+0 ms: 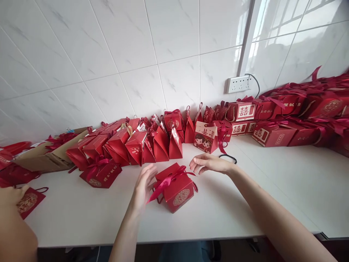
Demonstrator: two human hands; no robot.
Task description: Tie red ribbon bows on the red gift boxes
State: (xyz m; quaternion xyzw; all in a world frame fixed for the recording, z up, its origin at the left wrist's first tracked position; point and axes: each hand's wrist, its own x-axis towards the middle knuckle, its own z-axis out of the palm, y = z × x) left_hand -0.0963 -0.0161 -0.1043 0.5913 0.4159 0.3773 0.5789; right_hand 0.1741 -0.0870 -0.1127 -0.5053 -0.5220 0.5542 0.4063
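A red gift box (178,193) with a gold round emblem and a magenta ribbon bow (166,183) on top stands on the white table (218,218) in front of me. At its left side is my left hand (145,183), slightly blurred, fingers apart and near the ribbon's end, holding nothing. Above and to the right of the box, my right hand (208,163) hovers with loosely curved, spread fingers and nothing in them. Beyond it stands a box with two cartoon faces (205,138).
Rows of red boxes (117,147) line the tiled wall, with more piled at the right (278,134). An open cardboard box (46,160) sits at the left. Another person's hand (12,196) touches a red box (31,202) there. A black cord (228,157) lies behind my right wrist.
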